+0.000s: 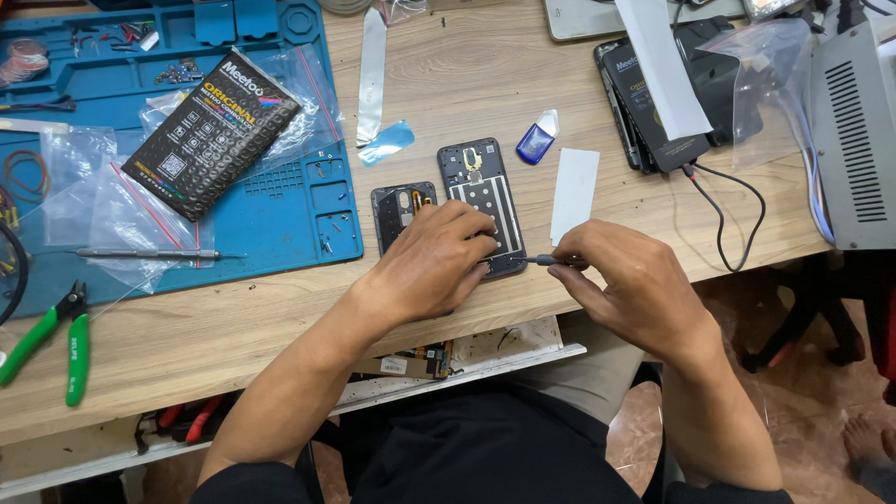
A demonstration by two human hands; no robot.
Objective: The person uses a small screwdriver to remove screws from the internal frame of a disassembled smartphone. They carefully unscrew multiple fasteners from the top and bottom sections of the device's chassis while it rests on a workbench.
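Observation:
An opened black phone body (483, 191) lies face down on the wooden bench (233, 317), its inner frame showing. My left hand (431, 263) rests on its lower end and presses it down. My right hand (627, 285) grips a thin screwdriver (539, 260) whose tip points left at the phone's bottom edge. A separate dark back cover (397, 207) lies just left of the phone, partly under my left hand.
A blue work mat (280, 201) at left carries a black parts box (213, 131), clear bags and another screwdriver (145, 253). Green-handled cutters (56, 341) lie at the front left. Near the phone are a white strip (574, 194) and a blue cap (537, 142). Stacked black boxes (653, 103), a cable and a grey unit (854, 131) stand at right.

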